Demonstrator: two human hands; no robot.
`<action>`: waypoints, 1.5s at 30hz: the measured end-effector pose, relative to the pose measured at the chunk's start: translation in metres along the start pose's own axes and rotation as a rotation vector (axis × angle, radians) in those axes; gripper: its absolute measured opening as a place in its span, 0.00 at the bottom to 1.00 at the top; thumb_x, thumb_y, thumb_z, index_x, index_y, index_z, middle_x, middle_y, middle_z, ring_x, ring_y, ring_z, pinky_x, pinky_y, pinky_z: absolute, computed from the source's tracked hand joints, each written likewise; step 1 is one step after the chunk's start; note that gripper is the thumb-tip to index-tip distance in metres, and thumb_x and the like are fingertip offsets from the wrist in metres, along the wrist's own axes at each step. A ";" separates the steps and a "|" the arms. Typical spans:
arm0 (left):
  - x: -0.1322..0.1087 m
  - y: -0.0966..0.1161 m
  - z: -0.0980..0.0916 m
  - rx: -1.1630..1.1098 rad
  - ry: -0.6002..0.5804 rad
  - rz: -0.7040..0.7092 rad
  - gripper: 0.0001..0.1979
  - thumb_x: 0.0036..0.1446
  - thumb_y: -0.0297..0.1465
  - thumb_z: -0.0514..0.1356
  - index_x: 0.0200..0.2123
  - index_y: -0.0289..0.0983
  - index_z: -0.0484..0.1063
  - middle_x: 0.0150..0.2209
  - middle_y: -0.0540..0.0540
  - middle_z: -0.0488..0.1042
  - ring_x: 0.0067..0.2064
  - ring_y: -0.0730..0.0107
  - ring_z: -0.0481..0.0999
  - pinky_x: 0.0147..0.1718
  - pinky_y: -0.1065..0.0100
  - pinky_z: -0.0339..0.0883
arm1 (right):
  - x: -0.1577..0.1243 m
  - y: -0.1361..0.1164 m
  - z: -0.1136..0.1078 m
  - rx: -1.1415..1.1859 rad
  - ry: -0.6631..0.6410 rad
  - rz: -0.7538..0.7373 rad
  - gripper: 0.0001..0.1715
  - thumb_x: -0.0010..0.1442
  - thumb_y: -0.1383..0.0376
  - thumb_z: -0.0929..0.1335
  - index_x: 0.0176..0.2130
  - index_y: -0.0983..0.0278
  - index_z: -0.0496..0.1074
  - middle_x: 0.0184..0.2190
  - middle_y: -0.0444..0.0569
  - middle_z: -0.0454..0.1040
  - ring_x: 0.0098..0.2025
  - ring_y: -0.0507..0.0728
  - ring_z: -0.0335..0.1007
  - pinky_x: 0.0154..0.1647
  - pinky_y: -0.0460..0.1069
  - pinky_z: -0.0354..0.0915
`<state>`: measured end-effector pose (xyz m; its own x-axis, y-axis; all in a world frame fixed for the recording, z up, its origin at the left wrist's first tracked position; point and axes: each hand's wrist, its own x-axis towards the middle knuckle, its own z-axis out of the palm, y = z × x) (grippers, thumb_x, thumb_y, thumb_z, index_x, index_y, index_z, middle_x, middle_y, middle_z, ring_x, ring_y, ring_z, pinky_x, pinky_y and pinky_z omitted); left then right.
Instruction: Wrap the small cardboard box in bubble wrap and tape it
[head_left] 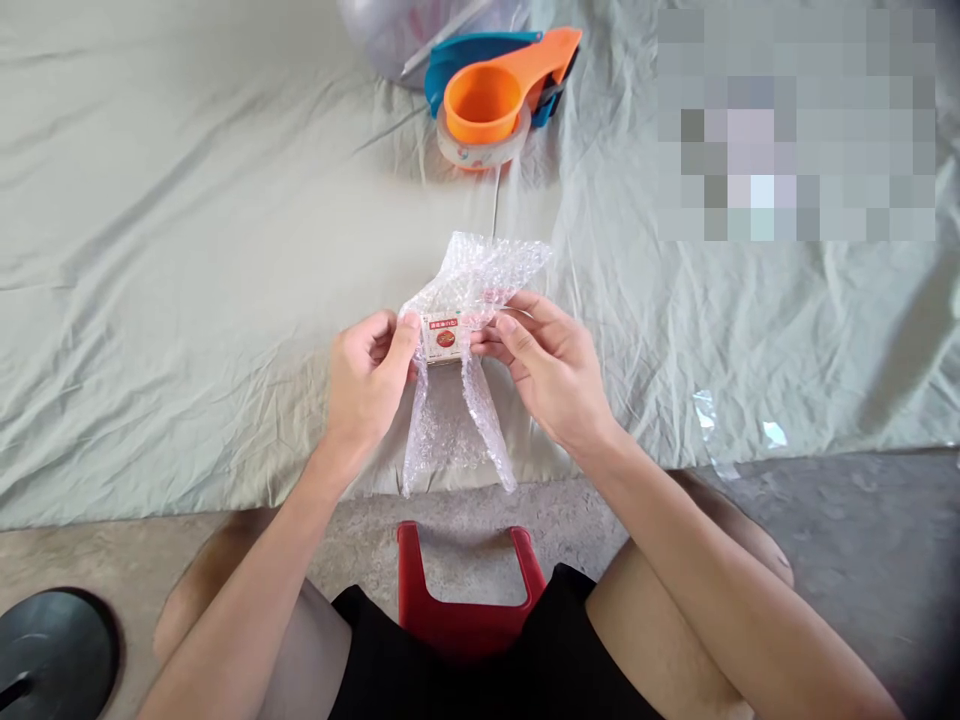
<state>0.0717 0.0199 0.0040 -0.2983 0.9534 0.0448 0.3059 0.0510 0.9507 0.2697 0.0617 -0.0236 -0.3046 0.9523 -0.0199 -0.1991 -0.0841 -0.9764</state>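
Note:
A small box (443, 337) with a red label and a round red picture lies partly wrapped in clear bubble wrap (454, 425). My left hand (371, 365) pinches the wrap at the box's left side, thumb on top. On the right, my right hand (555, 365) grips a fold of the wrap between thumb and fingers, with some fingers behind the film. One flap spreads beyond the box, away from me. Another part hangs toward me near the cloth's front edge. The underside of the box is hidden.
Beyond the wrap are an orange and blue tape dispenser (484, 100) with a clear tape roll and a translucent container (390, 35). Scraps of clear tape (775, 433) lie at the right front edge. A red stool (472, 615) and a round black base (56, 655) are below.

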 end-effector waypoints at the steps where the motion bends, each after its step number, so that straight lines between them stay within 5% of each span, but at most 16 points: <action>1: 0.000 0.000 0.001 0.017 0.004 0.016 0.28 0.73 0.45 0.66 0.23 0.42 0.62 0.22 0.53 0.61 0.24 0.73 0.63 0.23 0.69 0.61 | -0.002 -0.001 0.002 -0.084 0.008 -0.066 0.15 0.76 0.52 0.74 0.56 0.54 0.79 0.48 0.46 0.88 0.49 0.59 0.88 0.58 0.61 0.85; 6: -0.004 0.001 0.001 0.074 0.022 0.101 0.23 0.74 0.41 0.64 0.27 0.41 0.65 0.24 0.53 0.65 0.26 0.73 0.63 0.25 0.68 0.60 | -0.007 -0.001 0.004 -0.622 -0.050 -0.434 0.16 0.79 0.66 0.68 0.58 0.50 0.81 0.49 0.44 0.90 0.59 0.63 0.85 0.66 0.67 0.79; 9: -0.007 -0.002 0.003 0.087 0.028 0.138 0.16 0.74 0.36 0.63 0.31 0.41 0.69 0.30 0.52 0.71 0.30 0.74 0.69 0.29 0.69 0.65 | -0.005 0.003 0.003 -0.694 -0.111 -0.564 0.20 0.79 0.69 0.65 0.60 0.50 0.80 0.55 0.45 0.89 0.66 0.64 0.82 0.72 0.70 0.76; 15: -0.010 -0.010 0.007 0.140 0.077 0.294 0.12 0.74 0.34 0.64 0.35 0.42 0.70 0.33 0.53 0.73 0.33 0.75 0.73 0.29 0.73 0.67 | 0.001 0.011 0.000 -0.707 -0.174 -0.660 0.22 0.79 0.69 0.68 0.68 0.54 0.73 0.73 0.56 0.76 0.71 0.65 0.79 0.70 0.68 0.79; 21: -0.011 -0.014 0.009 0.206 0.112 0.455 0.08 0.72 0.28 0.65 0.37 0.41 0.72 0.46 0.47 0.80 0.40 0.74 0.79 0.41 0.71 0.78 | 0.008 0.014 -0.003 -0.784 -0.178 -0.674 0.16 0.79 0.69 0.67 0.60 0.53 0.77 0.74 0.54 0.76 0.81 0.71 0.67 0.77 0.76 0.69; 23: -0.011 -0.014 0.009 0.161 0.087 0.440 0.07 0.74 0.28 0.64 0.39 0.41 0.73 0.44 0.49 0.81 0.41 0.74 0.81 0.44 0.71 0.79 | 0.011 0.012 -0.003 -0.740 -0.237 -0.609 0.16 0.80 0.69 0.66 0.59 0.54 0.77 0.75 0.53 0.75 0.83 0.69 0.64 0.78 0.75 0.69; 28: -0.016 -0.013 0.008 0.101 0.139 0.367 0.07 0.80 0.31 0.60 0.51 0.42 0.80 0.48 0.48 0.85 0.50 0.70 0.87 0.49 0.68 0.83 | 0.014 0.005 0.000 -0.680 -0.346 -0.533 0.18 0.80 0.68 0.63 0.64 0.55 0.71 0.75 0.57 0.74 0.72 0.65 0.77 0.73 0.70 0.74; 32: -0.025 -0.011 0.012 0.158 0.232 0.292 0.12 0.83 0.36 0.60 0.53 0.42 0.83 0.56 0.42 0.83 0.59 0.63 0.84 0.54 0.63 0.82 | 0.014 0.008 0.002 -0.789 -0.286 -0.597 0.18 0.79 0.66 0.65 0.64 0.55 0.71 0.75 0.56 0.75 0.74 0.70 0.73 0.75 0.72 0.69; 38: -0.030 -0.008 0.020 -0.056 0.269 0.124 0.21 0.70 0.45 0.75 0.57 0.43 0.74 0.43 0.49 0.78 0.44 0.67 0.82 0.38 0.68 0.79 | 0.011 0.010 0.002 -0.916 -0.240 -0.663 0.22 0.78 0.67 0.65 0.67 0.55 0.71 0.72 0.57 0.77 0.73 0.70 0.73 0.67 0.68 0.71; 42: -0.026 -0.006 0.016 -0.007 0.268 0.088 0.06 0.71 0.34 0.71 0.43 0.41 0.77 0.38 0.51 0.80 0.39 0.73 0.82 0.40 0.71 0.79 | 0.012 0.006 0.002 -0.965 -0.282 -0.662 0.23 0.78 0.67 0.64 0.68 0.56 0.70 0.74 0.55 0.77 0.68 0.69 0.77 0.60 0.65 0.70; 45: -0.023 -0.005 0.013 -0.013 0.291 0.131 0.04 0.71 0.31 0.70 0.40 0.41 0.79 0.38 0.51 0.82 0.39 0.75 0.82 0.40 0.72 0.79 | 0.015 0.002 0.002 -1.010 -0.305 -0.666 0.25 0.76 0.67 0.64 0.68 0.57 0.70 0.72 0.53 0.79 0.64 0.69 0.76 0.57 0.64 0.68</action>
<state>0.0890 0.0017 -0.0054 -0.5039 0.8265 0.2509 0.3477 -0.0718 0.9348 0.2629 0.0755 -0.0258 -0.6496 0.6047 0.4608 0.3651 0.7797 -0.5087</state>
